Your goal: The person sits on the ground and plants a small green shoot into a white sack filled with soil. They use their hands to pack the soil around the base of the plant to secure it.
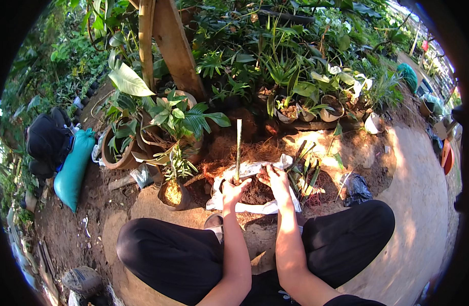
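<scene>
A white sack lies open between my feet, its rim folded down around dark soil. My left hand is at the sack's left side, thumb and fingers around the foot of an upright pale green stick. Whether the stick stands in the soil is hidden by that hand. Over the right part of the soil is my right hand, fingers bent and soiled; whether it holds some soil cannot be told. Brown fibre lies behind the sack. Long-leaved cut plants lie to its right.
A potted plant and a larger clay pot stand at the left, near a full turquoise sack. A black plastic bag lies at the right. Potted plants and a wooden post line the back.
</scene>
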`<state>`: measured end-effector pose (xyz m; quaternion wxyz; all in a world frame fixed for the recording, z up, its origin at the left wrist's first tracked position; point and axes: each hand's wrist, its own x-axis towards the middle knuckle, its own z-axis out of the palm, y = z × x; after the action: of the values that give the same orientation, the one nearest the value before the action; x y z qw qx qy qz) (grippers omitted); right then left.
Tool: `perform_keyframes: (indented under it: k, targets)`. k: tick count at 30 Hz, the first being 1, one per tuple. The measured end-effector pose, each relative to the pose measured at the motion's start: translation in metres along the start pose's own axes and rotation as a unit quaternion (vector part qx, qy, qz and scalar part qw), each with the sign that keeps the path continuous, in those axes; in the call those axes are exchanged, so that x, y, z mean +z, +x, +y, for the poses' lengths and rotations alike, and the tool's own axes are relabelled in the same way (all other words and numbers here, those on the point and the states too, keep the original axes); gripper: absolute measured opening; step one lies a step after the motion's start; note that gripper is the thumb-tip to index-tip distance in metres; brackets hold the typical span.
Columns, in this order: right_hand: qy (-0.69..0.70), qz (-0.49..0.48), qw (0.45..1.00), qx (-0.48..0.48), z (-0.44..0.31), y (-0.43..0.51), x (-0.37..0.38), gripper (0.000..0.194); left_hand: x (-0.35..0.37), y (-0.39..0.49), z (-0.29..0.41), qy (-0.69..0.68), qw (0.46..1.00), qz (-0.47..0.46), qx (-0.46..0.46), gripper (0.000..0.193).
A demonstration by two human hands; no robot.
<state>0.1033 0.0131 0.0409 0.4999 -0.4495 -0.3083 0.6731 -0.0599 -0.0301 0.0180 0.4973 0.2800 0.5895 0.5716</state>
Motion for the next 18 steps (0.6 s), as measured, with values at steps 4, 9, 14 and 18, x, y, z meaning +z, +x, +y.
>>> perform_keyframes:
  k: [4,9,14,18]
  targets:
    - [-0.042,0.044,0.998,-0.014,-0.001,-0.001,0.013,0.025,0.004,-0.016,0.029,0.081,0.997,0.011,0.015,0.031]
    - [-0.008,0.023,0.999,-0.021,-0.005,-0.01,0.025,0.022,0.007,-0.029,0.054,0.128,0.989,0.025,0.074,0.029]
    - [0.107,-0.031,0.994,-0.004,-0.006,-0.011,0.03,0.021,0.003,-0.016,0.038,0.109,0.992,0.038,0.048,0.032]
    - [0.139,-0.094,0.986,0.014,-0.005,-0.009,0.027,0.018,-0.002,-0.008,0.025,0.147,0.982,0.056,0.103,0.034]
